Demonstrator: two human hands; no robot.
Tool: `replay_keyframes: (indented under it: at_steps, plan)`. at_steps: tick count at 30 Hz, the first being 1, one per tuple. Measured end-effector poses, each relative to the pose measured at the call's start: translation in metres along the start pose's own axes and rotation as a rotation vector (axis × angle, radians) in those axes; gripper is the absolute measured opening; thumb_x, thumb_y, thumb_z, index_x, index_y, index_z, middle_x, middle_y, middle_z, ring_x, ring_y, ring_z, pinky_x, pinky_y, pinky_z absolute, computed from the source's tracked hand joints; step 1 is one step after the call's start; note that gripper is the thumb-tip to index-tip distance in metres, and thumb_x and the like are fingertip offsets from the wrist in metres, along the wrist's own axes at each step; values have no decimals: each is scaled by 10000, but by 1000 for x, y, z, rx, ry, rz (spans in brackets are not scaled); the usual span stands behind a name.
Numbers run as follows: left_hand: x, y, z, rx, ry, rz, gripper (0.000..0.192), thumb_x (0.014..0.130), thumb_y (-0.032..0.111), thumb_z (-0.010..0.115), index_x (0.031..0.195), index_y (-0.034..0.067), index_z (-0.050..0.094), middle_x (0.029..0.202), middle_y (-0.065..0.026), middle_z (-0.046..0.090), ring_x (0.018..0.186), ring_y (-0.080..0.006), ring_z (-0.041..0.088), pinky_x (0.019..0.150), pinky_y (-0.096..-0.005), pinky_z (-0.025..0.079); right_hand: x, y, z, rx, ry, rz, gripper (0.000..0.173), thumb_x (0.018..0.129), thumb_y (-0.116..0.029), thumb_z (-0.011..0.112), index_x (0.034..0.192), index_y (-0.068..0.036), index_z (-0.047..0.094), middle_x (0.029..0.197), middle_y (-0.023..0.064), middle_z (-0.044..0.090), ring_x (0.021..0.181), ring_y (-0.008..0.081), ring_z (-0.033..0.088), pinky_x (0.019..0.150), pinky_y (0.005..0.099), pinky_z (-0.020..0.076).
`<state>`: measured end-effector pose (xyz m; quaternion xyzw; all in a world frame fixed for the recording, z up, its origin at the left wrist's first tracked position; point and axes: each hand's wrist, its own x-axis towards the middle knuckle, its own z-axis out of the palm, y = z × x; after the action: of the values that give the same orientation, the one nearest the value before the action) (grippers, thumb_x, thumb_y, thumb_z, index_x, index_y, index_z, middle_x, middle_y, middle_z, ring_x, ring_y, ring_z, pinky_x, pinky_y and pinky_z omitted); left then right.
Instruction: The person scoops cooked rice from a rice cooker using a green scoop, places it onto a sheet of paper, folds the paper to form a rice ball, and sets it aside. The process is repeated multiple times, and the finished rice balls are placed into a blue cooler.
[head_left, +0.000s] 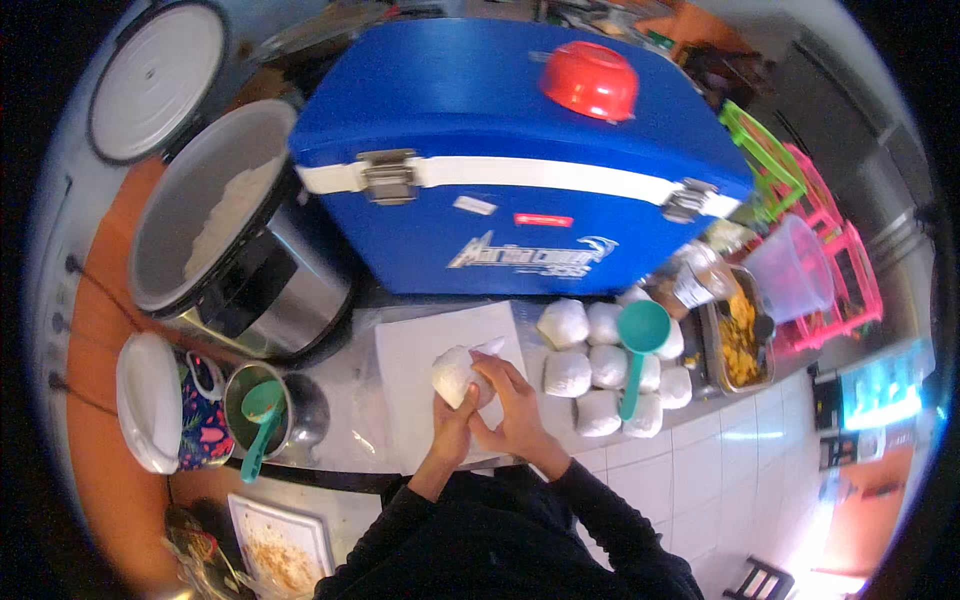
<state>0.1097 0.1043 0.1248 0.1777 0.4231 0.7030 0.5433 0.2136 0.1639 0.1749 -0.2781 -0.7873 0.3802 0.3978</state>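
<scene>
My left hand and my right hand together grip a white paper parcel. The left supports its near side, while the right thumb and fingers press on the paper's pointed fold. What the parcel holds is hidden. Beneath it lie flat sheets of white paper. Several similar white wrapped parcels sit in rows to the right. Across them rests a teal scoop, its handle towards me.
Left stand a large rice cooker of white rice, a floral container and a metal cup with a teal spoon. Behind is a blue cooler box with a red bowl. A metal tray of yellowish food is right.
</scene>
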Motion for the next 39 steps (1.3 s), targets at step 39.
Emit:
replay_keyframes:
  at_steps: [39]
  plan:
    - [-11,-107,68,1575,-11,409,511,916,345,472,1304,21,398,1229,-202,498,1110,-350,491,910,-473,345,-113,59,-157,-864,467,545,326,845,-349,600,852,-23,582,736,139,619,717,321,583,654,443,454]
